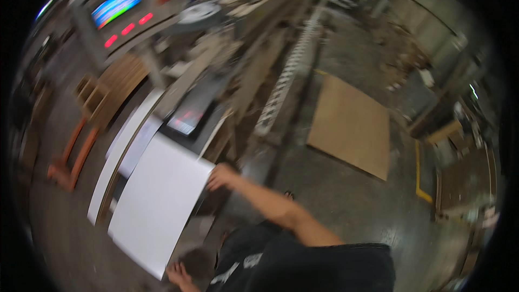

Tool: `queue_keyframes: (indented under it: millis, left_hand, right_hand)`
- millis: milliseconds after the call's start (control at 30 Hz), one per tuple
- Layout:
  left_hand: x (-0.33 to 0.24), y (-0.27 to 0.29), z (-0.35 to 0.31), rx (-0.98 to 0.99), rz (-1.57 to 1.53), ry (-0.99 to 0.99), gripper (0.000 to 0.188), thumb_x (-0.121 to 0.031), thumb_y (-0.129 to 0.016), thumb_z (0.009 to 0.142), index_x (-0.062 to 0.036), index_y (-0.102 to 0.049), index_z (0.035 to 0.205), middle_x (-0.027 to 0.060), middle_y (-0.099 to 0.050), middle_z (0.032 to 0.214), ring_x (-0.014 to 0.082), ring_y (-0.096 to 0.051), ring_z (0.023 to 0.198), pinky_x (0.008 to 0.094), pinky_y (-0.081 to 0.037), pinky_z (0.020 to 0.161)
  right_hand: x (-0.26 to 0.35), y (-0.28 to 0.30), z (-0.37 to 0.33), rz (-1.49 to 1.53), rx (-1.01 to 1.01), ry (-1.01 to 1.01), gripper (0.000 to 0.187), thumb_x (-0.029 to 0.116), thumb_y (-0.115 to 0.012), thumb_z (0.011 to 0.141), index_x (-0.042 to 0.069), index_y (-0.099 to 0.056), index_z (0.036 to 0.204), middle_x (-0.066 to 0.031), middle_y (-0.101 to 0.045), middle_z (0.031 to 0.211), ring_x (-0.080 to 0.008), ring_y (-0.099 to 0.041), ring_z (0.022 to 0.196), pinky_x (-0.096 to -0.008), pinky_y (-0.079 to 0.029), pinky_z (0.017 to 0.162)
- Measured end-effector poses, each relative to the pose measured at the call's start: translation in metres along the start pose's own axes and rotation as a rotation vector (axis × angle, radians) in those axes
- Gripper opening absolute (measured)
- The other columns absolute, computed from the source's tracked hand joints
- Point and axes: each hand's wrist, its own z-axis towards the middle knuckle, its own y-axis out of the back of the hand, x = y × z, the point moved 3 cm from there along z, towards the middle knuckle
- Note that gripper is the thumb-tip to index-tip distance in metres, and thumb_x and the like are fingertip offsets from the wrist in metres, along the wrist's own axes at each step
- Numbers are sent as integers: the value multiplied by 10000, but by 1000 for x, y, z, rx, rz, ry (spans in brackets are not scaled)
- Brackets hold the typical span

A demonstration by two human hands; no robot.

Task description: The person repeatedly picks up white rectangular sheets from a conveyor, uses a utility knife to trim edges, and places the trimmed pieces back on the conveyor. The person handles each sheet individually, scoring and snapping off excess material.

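Gripping white panel, both hands.

Large white rectangular panel: smooth, matt, laminate-like face, no grain visible. Both hands grip its edges, right hand at the far corner, left hand at the near corner. Second long white board beside it: same flat finish. Brown rectangular sheet on the floor: dull, fibreboard or cardboard look. Grey concrete floor: worn, slightly glossy patches. Grey machine control box: painted metal, glossy lit screen. Black sleeve: matt cloth.
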Motion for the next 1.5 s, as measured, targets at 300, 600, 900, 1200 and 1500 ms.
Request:
queue_keyframes:
  millis: [300, 600, 900, 1200, 1500]
  left_hand:
    - [89, -301, -224, 221, 375, -559, 482, -309, -591, 1109, -113, -419, 1514, 97, -656, 1206, 218, -650, 909, 369, -538, 652]
    - [198, -624, -420, 1002, 444, -822, 415, -195, -591, 1114, -49, -400, 1452, 58, -597, 1091, 137, -635, 806, 261, -502, 657]
    - [299, -1020, -512, 1189, 295, -726, 349, -81, -562, 1102, -31, -413, 1414, 88, -637, 1088, 133, -637, 867, 288, -545, 718]
    - [306, -1395, -664, 1227, 17, -1006, 331, -90, -586, 1095, -47, -453, 1395, 106, -636, 1146, 176, -658, 931, 343, -576, 812]
    - [222, -1671, -660, 355, 116, -2018, 346, 11, -678, 973, -24, -579, 1303, 147, -666, 1222, 330, -623, 1220, 457, -470, 1101]
  right_hand:
    - [152, 103, -39, 1499, -502, -1271, 273, 273, -538, 1106, 57, -570, 1270, -126, -745, 1112, -216, -737, 792, -373, -603, 602]
    - [117, 226, -376, 1218, -1110, -1406, 399, 376, -622, 1108, 87, -589, 1381, -107, -750, 1221, -220, -748, 973, -358, -623, 790]
    - [270, 207, -777, -305, -80, -2186, 325, 307, -689, 960, 1, -712, 1066, -215, -724, 907, -372, -727, 861, -493, -582, 802]
    - [193, 320, -911, 957, -1352, -2918, 209, 218, -666, 975, 26, -712, 1044, -143, -710, 976, -322, -683, 839, -450, -538, 766]
    - [-105, 639, -1237, 245, -862, -2415, 219, 197, -627, 1071, -7, -679, 1134, -166, -742, 966, -274, -726, 791, -389, -580, 746]
